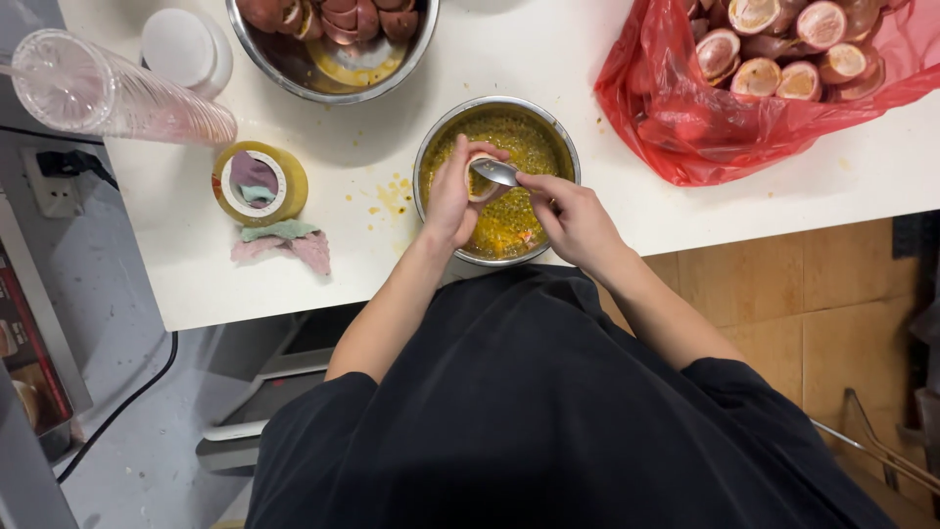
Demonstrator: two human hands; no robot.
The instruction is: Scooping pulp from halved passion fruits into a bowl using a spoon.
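My left hand (451,199) is closed around a halved passion fruit (479,183), held over a steel bowl (428,149) full of yellow seedy pulp. My right hand (571,217) grips a metal spoon (495,172) whose bowl is pressed into the cut face of the fruit half. Both hands hover just above the pulp, near the bowl's front half.
A red plastic bag (676,118) of halved passion fruits lies at the right. A bigger steel bowl (277,65) of emptied shells stands at the back. A tape roll (260,183), a crumpled rag (286,243), stacked clear cups (117,98) and a white lid (184,46) are at the left. Pulp spatters (392,196) mark the white table (235,284).
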